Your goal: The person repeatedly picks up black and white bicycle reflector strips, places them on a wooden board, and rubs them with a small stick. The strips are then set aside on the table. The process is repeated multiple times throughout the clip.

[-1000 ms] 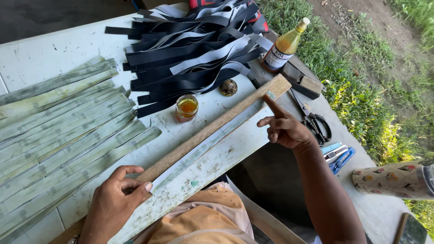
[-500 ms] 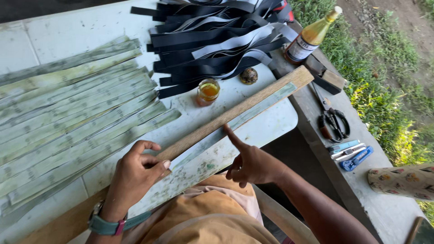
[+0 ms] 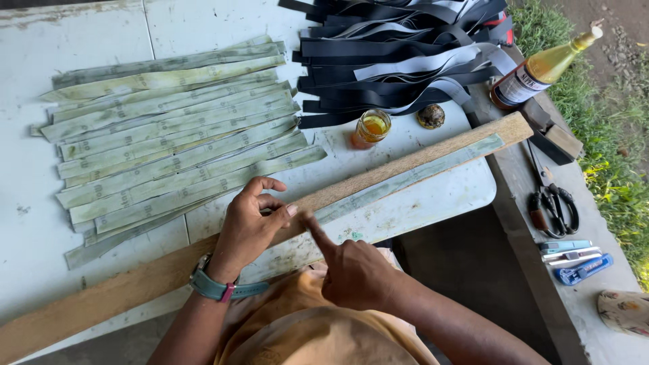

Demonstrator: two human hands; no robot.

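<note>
A long wooden slat (image 3: 419, 159) lies slantwise across the white table (image 3: 203, 20), with a pale green strip (image 3: 433, 169) lying along its near edge. My left hand (image 3: 253, 226) rests on the slat near its middle, fingers curled on the wood. My right hand (image 3: 348, 267) is just beside it, its forefinger pressed on the green strip close to my left thumb. A small glass jar (image 3: 372, 127) of amber liquid stands behind the slat.
Several pale green strips (image 3: 169, 135) lie fanned at the left, black and grey strips (image 3: 399, 54) heaped at the back. On the right stand a bottle (image 3: 544, 67), a round brown lump (image 3: 430, 116), scissors (image 3: 554, 203), blue cutters (image 3: 574, 260) and a wooden block (image 3: 551, 132).
My right hand has slid down the green strip from the slat's far end to beside my left hand. The view has shifted left.
</note>
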